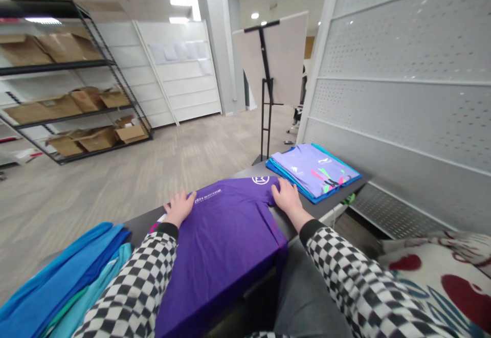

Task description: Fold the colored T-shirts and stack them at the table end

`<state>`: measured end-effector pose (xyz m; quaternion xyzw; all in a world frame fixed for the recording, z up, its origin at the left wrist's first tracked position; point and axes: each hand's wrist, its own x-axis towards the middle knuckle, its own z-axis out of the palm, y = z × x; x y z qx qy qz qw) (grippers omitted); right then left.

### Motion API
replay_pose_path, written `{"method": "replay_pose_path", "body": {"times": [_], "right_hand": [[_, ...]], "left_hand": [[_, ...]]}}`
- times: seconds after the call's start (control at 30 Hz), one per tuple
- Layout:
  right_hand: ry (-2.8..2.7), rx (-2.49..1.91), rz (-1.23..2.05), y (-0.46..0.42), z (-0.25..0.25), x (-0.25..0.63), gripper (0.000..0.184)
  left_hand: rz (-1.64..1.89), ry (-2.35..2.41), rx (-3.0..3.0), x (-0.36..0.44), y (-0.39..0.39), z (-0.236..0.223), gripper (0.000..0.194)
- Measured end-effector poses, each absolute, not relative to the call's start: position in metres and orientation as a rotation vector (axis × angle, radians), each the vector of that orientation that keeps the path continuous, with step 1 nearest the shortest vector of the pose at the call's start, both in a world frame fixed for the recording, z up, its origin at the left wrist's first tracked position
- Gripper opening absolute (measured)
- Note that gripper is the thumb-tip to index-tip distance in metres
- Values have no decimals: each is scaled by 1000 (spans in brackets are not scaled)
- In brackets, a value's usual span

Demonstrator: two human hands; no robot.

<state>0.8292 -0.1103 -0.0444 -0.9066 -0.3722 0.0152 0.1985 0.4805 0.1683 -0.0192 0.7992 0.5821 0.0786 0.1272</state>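
Note:
A purple T-shirt [226, 241] lies spread over the dark table, its lower part hanging over the near edge. White lettering runs along its far left part, and a round white logo marks the sleeve on the right. My left hand [180, 208] rests on the shirt's left side beside the lettering, fingers laid out and thumb apart. At the right sleeve's end, my right hand [287, 196] has its fingers bent and thumb against the cloth, holding the edge. The fingertips of both hands are partly hidden.
Folded shirts [316, 169], lilac on top, lie at the table's right end. Blue and teal garments [72, 276] are on the left. A perforated white panel [402, 97] stands at right, near a patterned cloth [441, 276]. Behind are a board stand [266, 92] and shelving with cardboard boxes [65, 46].

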Motion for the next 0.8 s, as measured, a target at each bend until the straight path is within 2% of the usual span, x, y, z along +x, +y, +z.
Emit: {"method": "replay_pose_path", "body": {"times": [0.1,0.17,0.27,0.37,0.47,0.6,0.7,0.8], "right_hand": [[-955,-2514,-33,-116,-40,828,62],[-916,-2546,-37,-117,-38,828,57],[-933,-2604,-62,-114,-38,826,52],[-982,-2647,-127,-112,-43,824,48],[-1015,-2670,-170,-110,-49,822,50],[-1048,-2724,-200,-105,-49,832,54],[-1014,-2828,-78,-95,-36,849,57],[-1029,-2838,-35,-84,-16,863,51]], "left_hand": [[515,1718,2318,453,147,-3,77],[711,1545,2321,415,116,-7,73],[836,1256,2281,334,51,-34,60],[918,1346,2165,253,-15,-69,42],[972,1405,2172,204,-59,-91,36],[946,1353,2269,197,-76,-91,39],[910,1405,2375,214,-76,-83,39],[886,1475,2475,227,-78,-80,39]]}}
